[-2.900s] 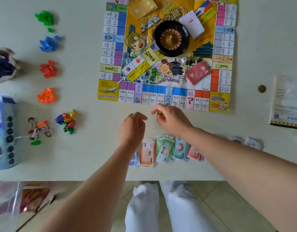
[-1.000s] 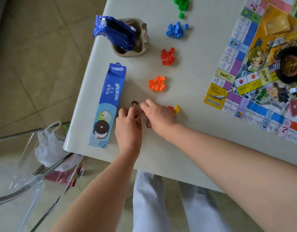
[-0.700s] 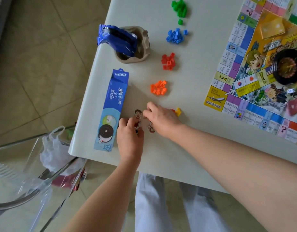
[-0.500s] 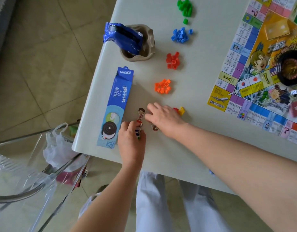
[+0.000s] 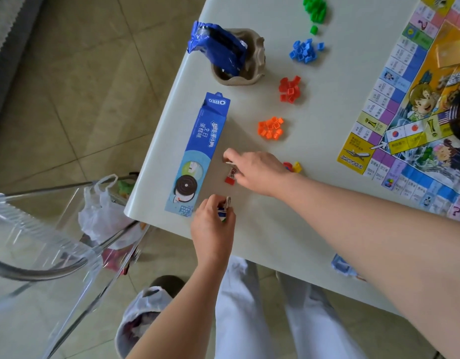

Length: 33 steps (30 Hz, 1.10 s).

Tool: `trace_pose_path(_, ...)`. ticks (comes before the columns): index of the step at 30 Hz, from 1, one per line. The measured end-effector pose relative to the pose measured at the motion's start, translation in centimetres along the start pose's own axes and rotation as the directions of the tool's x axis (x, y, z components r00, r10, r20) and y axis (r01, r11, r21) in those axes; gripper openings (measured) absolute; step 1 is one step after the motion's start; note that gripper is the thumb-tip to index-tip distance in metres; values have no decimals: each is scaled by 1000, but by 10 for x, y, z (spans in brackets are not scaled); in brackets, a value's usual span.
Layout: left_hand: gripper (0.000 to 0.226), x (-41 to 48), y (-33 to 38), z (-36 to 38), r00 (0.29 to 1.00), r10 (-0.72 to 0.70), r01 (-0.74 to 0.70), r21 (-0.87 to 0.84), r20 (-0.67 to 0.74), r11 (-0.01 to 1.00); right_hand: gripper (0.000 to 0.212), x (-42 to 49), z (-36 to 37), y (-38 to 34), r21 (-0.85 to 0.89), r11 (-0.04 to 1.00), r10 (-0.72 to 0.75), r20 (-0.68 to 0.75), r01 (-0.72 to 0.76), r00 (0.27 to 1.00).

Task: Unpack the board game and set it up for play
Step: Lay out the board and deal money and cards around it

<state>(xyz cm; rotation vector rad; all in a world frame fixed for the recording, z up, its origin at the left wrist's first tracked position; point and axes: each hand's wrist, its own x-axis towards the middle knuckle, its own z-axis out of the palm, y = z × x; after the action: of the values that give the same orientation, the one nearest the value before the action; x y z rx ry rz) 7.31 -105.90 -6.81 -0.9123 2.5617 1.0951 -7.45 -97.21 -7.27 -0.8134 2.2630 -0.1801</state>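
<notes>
Gripping a card figure (image 5: 225, 207) is the left hand (image 5: 213, 229); right hand (image 5: 260, 173) pinches red-based pawn (image 5: 230, 179).

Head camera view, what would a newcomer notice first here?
The left hand grips a small figure pawn near the table's corner; the right hand pinches a red-based pawn. A blue Oreo box lies left of them, and the colourful game board fills the right.

Two bare forearms reach forward over the bench edge. The left grip (image 5: 213, 226), fingers curled, holds a small card figure (image 5: 225, 207). Just beyond it, slightly right, the right grip (image 5: 257, 172) pinches a red-based figure (image 5: 231, 176), knuckles up.
</notes>
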Motion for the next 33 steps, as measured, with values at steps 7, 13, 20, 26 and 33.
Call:
trace_pose_path(7, 13, -2, 1, 1, 998, -38, 40, -55, 40, 998, 27, -4, 17, 0, -162, 987, -18, 3, 18, 1000)
trace_pose_path(13, 13, 11, 11, -5, 999, 40, -39, -78, 17, 996, 26, -16, 6, 10, 260, 963, 105, -146, -65, 984)
trace_pose_path(20, 16, 30, 57, 3, 956, 248, -216, -202, 154, 955, 29, -61, -15, 58, 450, 879, 238, -129, -157, 963)
trace_pose_path(26, 23, 15, 128, 49, 798, 427, -422, -112, 424, 900, 25, -127, -20, 121, 437, 875, 292, -134, -208, 947)
trace_pose_path(33, 16, -33, 208, 136, 654, 367, -470, -25, 662, 882, 26, -220, 2, 222, 472, 846, 299, -39, -246, 953)
